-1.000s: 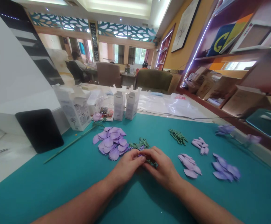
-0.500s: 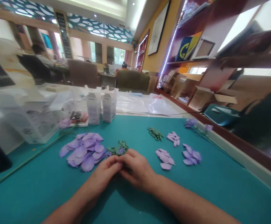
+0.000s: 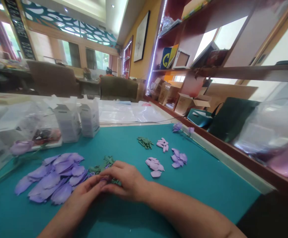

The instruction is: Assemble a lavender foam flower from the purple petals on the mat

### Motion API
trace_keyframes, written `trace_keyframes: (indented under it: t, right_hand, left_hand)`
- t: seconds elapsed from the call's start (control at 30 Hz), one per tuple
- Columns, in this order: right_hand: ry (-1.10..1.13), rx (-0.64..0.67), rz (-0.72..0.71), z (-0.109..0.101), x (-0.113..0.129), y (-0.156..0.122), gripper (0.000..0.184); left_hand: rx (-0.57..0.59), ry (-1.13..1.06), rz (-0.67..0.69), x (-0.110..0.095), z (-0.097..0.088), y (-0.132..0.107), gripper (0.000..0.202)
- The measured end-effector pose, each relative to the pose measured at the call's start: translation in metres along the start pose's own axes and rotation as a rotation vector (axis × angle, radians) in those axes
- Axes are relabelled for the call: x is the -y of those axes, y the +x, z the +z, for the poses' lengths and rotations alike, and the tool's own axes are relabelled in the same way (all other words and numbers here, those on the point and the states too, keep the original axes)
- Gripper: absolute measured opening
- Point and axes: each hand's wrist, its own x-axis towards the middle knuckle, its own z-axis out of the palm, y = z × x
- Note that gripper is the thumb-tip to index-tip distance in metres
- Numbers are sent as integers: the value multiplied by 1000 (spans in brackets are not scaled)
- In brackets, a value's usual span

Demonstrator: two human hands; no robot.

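Note:
My left hand (image 3: pixel 90 189) and my right hand (image 3: pixel 126 181) meet low over the table, fingertips pinched together. A small purple piece (image 3: pixel 105 178) shows between them, mostly hidden by the fingers. Just behind the hands lies a cluster of green leafy calyx-like pieces (image 3: pixel 108 160) with a few small purple curls among them, partly covered by my right hand. Close to my left hand spreads a big pile of lilac artificial petals (image 3: pixel 52 177). Right of my right hand are a small heap of pale petals (image 3: pixel 154 165) and another of purple petals (image 3: pixel 178 158).
Short green sticks (image 3: pixel 145 142) and pale pink bud-like pieces (image 3: pixel 162 144) lie farther back on the teal mat (image 3: pixel 196 205). White open boxes (image 3: pixel 89 117) stand at the back left. Purple flowers on stems (image 3: pixel 177 127) rest along the right edge, beside a shelf (image 3: pixel 208 71).
The view has turned to the right, so the mat and piles appear farther left. My hands stay together, and a bit of purple now shows between the fingertips.

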Motion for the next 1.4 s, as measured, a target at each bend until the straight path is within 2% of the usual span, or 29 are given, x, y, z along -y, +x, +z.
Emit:
trace_keyframes:
  t: [0.17,0.33,0.43,0.6,0.7,0.83,1.0,1.2,1.4]
  right_hand:
    - [121,-209,119,-22,-9,3,16]
    - [120,-339,326,-52,-42,-9,18]
    - [188,-474,571,-75,-70,-28,27]
    - [54,-651,769,-120,-120,-78,43]
    - [-93,-692,902,-141,-143,-110,39]
    - [-287,-607,1068,-157,-159,-139,21]
    - [-435,-408,1220,-160,-163,-152,12]
    - [-512,-219,1260,-152,-168,-147,20]
    - [-502,-11,1290,-146,-191,-128,25]
  left_hand:
    - [78,14,-92,1,5,-8,40]
    - [90,53,-68,-9,10,-19,39]
    - [90,82,-56,-11,11,-22,34]
    - [74,108,-63,-10,11,-20,28]
    - [81,121,-99,-10,10,-15,30]
    - [47,117,-134,-6,10,-9,34]
    - [28,106,-145,1,8,-4,36]
    - [99,143,-178,10,-2,7,43]
    - [137,126,-181,18,-9,13,46]
